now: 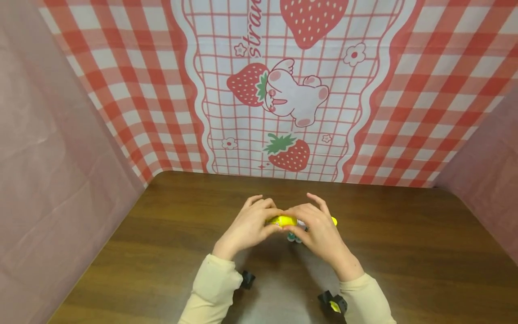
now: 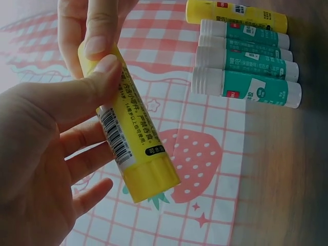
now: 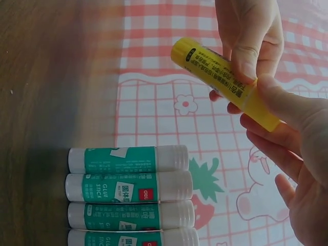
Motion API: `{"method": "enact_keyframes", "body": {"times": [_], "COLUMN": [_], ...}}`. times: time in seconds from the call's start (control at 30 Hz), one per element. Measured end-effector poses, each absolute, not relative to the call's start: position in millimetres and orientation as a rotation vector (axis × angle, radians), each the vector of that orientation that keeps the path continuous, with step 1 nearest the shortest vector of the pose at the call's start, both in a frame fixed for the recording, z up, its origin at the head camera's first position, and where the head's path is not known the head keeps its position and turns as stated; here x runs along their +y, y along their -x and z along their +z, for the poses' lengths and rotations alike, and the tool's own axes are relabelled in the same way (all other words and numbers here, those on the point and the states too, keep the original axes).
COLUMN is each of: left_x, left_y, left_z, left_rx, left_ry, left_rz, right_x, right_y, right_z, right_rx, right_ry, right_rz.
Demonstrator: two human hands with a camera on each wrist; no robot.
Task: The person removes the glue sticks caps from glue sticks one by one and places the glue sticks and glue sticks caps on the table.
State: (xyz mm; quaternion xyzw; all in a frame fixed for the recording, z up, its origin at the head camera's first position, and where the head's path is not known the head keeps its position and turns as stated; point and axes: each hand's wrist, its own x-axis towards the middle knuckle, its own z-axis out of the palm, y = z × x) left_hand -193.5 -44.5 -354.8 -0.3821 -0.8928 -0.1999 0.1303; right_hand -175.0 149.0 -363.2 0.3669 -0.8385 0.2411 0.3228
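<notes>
A yellow glue stick [image 1: 285, 221] spans the gap between both hands, raised over the table. My left hand [image 1: 248, 223] pinches it by the labelled barrel, thumb on the near side. The right hand [image 1: 317, 227] grips the cap end with thumb and fingers, seen closely in the right wrist view. There the cap [image 3: 260, 110] sits against the barrel [image 3: 220, 77]. Printed text and a barcode [image 2: 117, 136] face the left wrist camera. Behind the right hand, several green-and-white glue sticks [image 3: 128, 187] lie side by side, mostly hidden in the head view.
A second yellow glue stick [image 2: 236, 15] lies at the end of the green row. The brown wooden table [image 1: 162, 238] meets a red-and-white checked cloth [image 1: 162, 90] at the back. Pink cloth [image 1: 60, 157] hangs at either side. Black wrist mounts [image 1: 247, 280] show under the sleeves.
</notes>
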Motion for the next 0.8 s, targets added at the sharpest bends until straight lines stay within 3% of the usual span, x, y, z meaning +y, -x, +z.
{"method": "enact_keyframes", "body": {"times": [0.8], "left_x": [-54.6], "left_y": [190.3], "left_z": [-347.3], "left_rx": [-2.689], "left_ry": [1.192], "left_rz": [-0.869], "right_x": [149.5], "right_y": [169.3], "right_z": [-355.0], "right_rx": [-2.191], "right_ry": [-1.050], "right_rz": [0.638]}}
